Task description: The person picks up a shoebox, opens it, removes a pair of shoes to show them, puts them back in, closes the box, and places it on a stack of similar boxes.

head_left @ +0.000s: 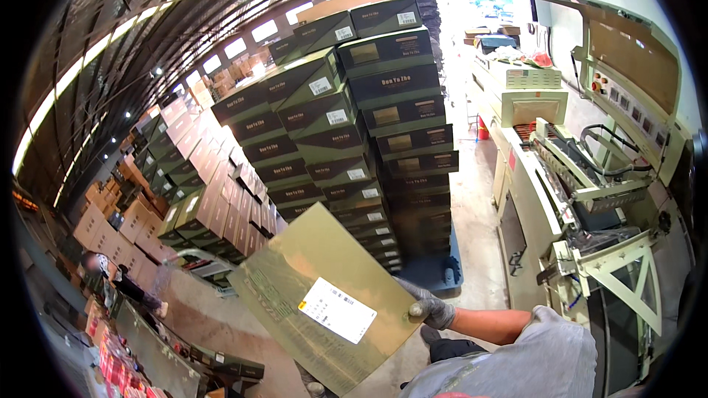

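A flat olive-brown carton (287,273) is tilted in front of me, its broad face with a white label (337,310) turned up. My right hand (436,308), in a grey glove, is closed on the carton's right corner, thumb on the top face and the other fingers mostly hidden. At the lower left edge a small grey patch shows, which looks like gloved fingers of my left hand (314,388) against the carton. The rest of that hand is hidden beneath it.
Tall stacks of dark green cartons (394,85) stand on a blue pallet (455,269) ahead. A cream machine (531,177) with a raised lid (634,51) lines the right. More cartons (214,214) fill the left, near another person (125,280) and a long table (151,346).
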Available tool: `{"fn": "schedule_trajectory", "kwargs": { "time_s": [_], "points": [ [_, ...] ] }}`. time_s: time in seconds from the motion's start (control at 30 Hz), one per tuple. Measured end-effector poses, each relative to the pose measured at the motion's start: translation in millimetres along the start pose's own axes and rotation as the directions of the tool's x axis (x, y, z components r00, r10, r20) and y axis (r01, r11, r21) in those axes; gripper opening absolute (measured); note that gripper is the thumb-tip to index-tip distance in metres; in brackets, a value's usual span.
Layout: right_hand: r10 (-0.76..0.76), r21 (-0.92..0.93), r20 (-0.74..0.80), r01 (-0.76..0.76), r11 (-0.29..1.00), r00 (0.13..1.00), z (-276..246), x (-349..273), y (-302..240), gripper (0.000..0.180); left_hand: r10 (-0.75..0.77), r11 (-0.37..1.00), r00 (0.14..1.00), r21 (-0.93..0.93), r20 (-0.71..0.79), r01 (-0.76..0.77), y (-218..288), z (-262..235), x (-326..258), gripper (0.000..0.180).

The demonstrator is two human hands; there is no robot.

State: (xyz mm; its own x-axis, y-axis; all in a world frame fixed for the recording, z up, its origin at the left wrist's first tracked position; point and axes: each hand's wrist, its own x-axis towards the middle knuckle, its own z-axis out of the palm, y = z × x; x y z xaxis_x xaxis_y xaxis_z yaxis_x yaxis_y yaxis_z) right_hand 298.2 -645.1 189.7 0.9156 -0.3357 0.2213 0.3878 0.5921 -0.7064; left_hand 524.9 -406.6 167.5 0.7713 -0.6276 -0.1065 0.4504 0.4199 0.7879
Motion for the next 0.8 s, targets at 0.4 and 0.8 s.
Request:
{"fn": "schedule_trajectory", "kwargs": {
  "time_s": [0.4, 0.8],
  "points": [
    [-0.191, -0.258, 0.227, 0.248, 0.934, 0.955, -12.4, 254.7, -171.8, 0.119, 0.035, 0.998, 0.999, -0.055, -0.026, -0.037, 7.3, 82.2, 219.6, 0.079],
    [-0.285, -0.688, 0.482, 0.559, 0.463, 0.829, 35.6, 486.7, -177.3, 0.121, 0.042, 0.998, 0.987, -0.047, 0.153, -0.035, 79.0, 60.3, 491.4, 0.077]
  ]
}}
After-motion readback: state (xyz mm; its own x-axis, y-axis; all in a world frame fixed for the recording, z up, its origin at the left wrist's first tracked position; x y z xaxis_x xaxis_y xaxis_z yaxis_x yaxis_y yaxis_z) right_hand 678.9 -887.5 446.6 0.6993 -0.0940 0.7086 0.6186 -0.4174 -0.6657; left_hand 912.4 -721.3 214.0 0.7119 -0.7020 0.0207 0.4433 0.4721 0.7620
